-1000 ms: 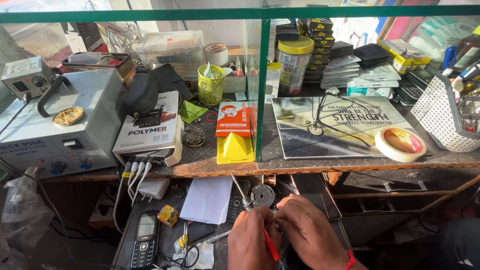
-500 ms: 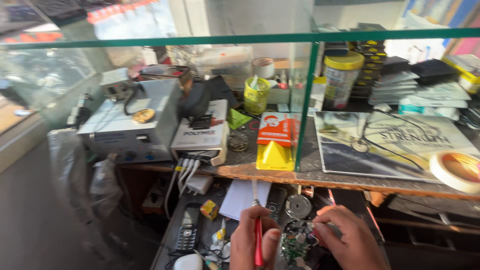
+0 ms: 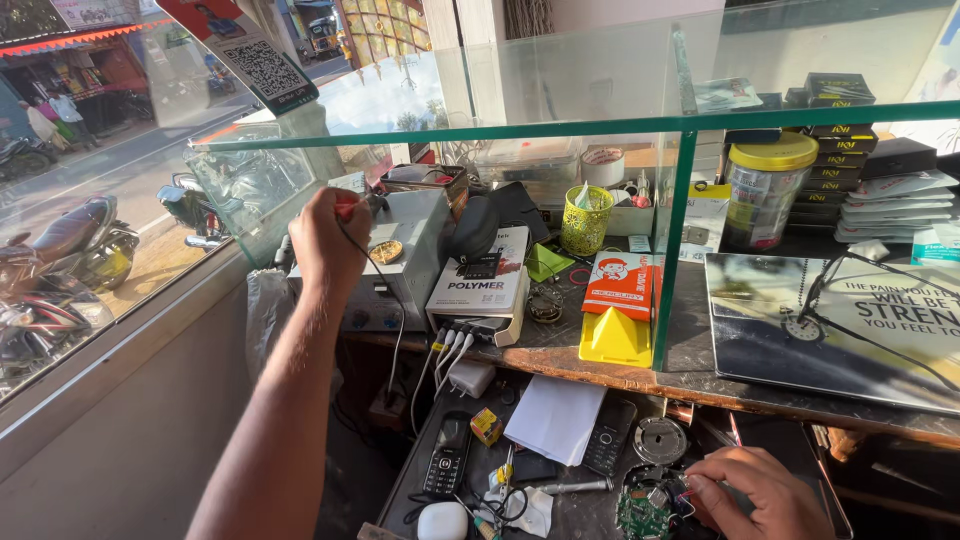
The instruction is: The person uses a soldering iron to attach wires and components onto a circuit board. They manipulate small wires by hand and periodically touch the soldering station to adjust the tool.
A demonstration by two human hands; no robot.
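Observation:
My left hand (image 3: 325,240) is raised to the top left of a grey soldering station (image 3: 405,265) on the bench. It is closed on a red-handled iron (image 3: 346,208) whose dark cable hangs down past the station's front. My right hand (image 3: 760,492) rests low on the lower shelf, fingertips touching a round green circuit board (image 3: 642,510). A round metal disc (image 3: 660,440) lies just above the board.
On the lower shelf lie two keypad phones (image 3: 447,455) (image 3: 608,450), a white paper (image 3: 555,418) and small tools. The bench carries a white box (image 3: 483,285), a yellow mesh cup (image 3: 585,220), an orange and yellow box (image 3: 618,310), a yellow-lidded jar (image 3: 765,190) and a spiral notebook (image 3: 850,320). A green-edged glass pane (image 3: 672,250) stands upright.
My left hand has lifted from the lower shelf up to the soldering station with the red-handled tool. My right hand stays at the circuit board. The view has swung left.

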